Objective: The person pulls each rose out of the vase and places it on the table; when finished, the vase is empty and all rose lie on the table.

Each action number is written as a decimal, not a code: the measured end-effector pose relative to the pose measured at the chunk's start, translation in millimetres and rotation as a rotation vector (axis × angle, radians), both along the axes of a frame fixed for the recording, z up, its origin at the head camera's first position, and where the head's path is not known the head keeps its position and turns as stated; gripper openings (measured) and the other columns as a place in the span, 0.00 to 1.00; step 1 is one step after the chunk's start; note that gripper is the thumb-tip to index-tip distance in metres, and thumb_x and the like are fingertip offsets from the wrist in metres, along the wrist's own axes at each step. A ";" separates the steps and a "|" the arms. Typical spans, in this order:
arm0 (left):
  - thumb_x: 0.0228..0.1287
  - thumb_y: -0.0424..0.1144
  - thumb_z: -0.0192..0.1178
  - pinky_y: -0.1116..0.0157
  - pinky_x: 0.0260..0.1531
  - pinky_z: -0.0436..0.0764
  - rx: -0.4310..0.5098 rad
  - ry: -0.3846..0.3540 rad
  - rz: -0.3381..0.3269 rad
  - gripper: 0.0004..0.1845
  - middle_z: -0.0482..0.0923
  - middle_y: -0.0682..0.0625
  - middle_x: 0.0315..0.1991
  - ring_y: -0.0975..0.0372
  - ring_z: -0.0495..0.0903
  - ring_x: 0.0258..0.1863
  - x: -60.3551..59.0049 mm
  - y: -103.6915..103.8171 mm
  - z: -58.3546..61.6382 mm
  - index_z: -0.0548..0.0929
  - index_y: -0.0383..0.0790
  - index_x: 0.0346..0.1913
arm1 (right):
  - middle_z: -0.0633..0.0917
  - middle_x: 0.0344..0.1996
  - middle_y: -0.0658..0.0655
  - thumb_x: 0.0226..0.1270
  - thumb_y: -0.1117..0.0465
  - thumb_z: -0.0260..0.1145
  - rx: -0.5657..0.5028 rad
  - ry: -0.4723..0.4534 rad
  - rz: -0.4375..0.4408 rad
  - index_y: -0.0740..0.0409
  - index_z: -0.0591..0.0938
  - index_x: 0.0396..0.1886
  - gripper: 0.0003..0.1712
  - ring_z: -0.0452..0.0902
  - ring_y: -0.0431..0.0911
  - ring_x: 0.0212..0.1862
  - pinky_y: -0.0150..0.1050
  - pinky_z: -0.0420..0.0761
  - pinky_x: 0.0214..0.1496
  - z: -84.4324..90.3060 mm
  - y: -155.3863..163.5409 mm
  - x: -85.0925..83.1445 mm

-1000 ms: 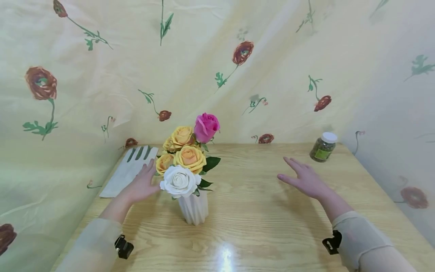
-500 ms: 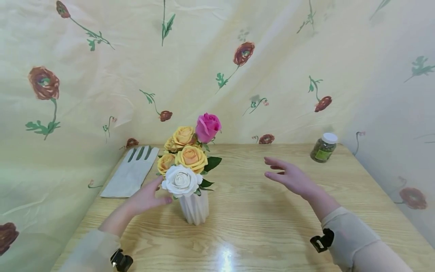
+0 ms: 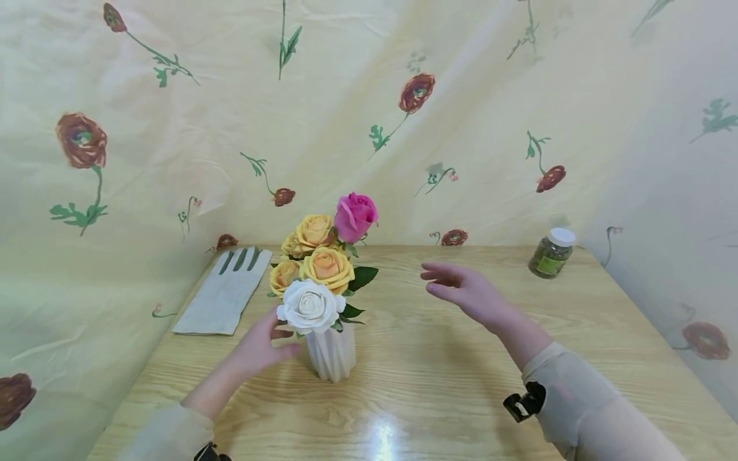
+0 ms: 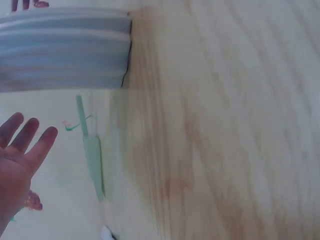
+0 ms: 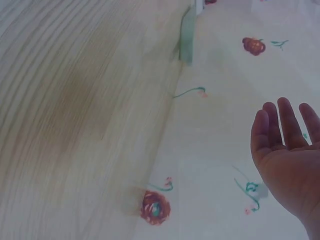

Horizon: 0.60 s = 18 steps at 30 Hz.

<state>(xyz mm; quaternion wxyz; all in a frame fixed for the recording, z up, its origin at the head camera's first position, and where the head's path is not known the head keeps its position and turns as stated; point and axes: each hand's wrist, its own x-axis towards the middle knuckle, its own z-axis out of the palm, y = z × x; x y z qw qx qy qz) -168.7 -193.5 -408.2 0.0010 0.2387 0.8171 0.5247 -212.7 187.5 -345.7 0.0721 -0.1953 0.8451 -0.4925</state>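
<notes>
A ribbed white vase (image 3: 332,355) stands on the table, holding several yellow roses (image 3: 327,269), a pink rose (image 3: 356,218) and a white rose (image 3: 312,306). My left hand (image 3: 268,342) reaches toward the vase's left side, thumb and fingers spread apart. In the left wrist view the vase (image 4: 65,50) appears on its side, with a gap between it and my left hand (image 4: 17,155). To the right of the bouquet, my right hand (image 3: 464,291) hovers over the table, palm facing the flowers. Its fingers are slightly bent around nothing in the right wrist view.
A white flat piece (image 3: 216,301) with three dark green strips lies at the table's left. At the back right stands a dark jar (image 3: 550,258) with a white lid. Poppy-patterned fabric hangs behind. A green strip (image 4: 93,155), kind unclear, shows in the left wrist view.
My right hand has moved left, toward the bouquet. My left hand has shifted right and nearer, from beside the yellow roses down to the vase's side. The vase appears to stay in place.
</notes>
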 end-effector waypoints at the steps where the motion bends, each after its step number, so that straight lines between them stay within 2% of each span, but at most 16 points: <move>1: 0.46 0.34 0.65 0.50 0.43 0.73 0.018 -0.004 0.009 0.36 0.65 0.41 0.53 0.48 0.68 0.48 1.2 2.0 -1.5 0.60 0.38 0.59 | 0.74 0.51 0.49 0.56 0.46 0.59 -0.016 -0.004 0.002 0.41 0.67 0.57 0.28 0.70 0.43 0.50 0.44 0.71 0.50 1.6 -3.7 -0.2; 6: 0.43 0.33 0.67 0.52 0.42 0.74 0.091 -0.002 0.058 0.39 0.63 0.41 0.56 0.48 0.70 0.47 8.2 11.1 -5.2 0.59 0.43 0.60 | 0.76 0.48 0.49 0.55 0.47 0.60 -0.111 -0.016 0.031 0.45 0.69 0.56 0.27 0.72 0.44 0.47 0.41 0.73 0.47 8.0 -21.4 -1.7; 10: 0.42 0.33 0.68 0.56 0.44 0.74 0.141 0.029 0.085 0.42 0.62 0.47 0.59 0.56 0.68 0.51 13.1 18.7 -4.6 0.58 0.46 0.62 | 0.77 0.47 0.50 0.55 0.47 0.61 -0.143 -0.027 0.047 0.45 0.71 0.55 0.26 0.73 0.43 0.46 0.40 0.74 0.46 13.4 -33.7 -1.7; 14: 0.42 0.34 0.68 0.56 0.44 0.74 0.141 0.041 0.123 0.38 0.65 0.49 0.57 0.61 0.68 0.50 17.5 24.7 -2.2 0.62 0.46 0.59 | 0.77 0.46 0.49 0.54 0.46 0.61 -0.161 -0.048 0.041 0.44 0.72 0.53 0.25 0.73 0.43 0.46 0.41 0.74 0.46 20.4 -45.0 -1.0; 18: 0.42 0.36 0.68 0.54 0.43 0.73 0.112 0.055 0.159 0.36 0.66 0.50 0.55 0.59 0.68 0.50 20.0 28.4 0.2 0.64 0.46 0.57 | 0.78 0.46 0.51 0.55 0.48 0.61 -0.233 -0.049 0.045 0.49 0.74 0.52 0.24 0.73 0.45 0.45 0.43 0.74 0.45 28.8 -58.1 0.4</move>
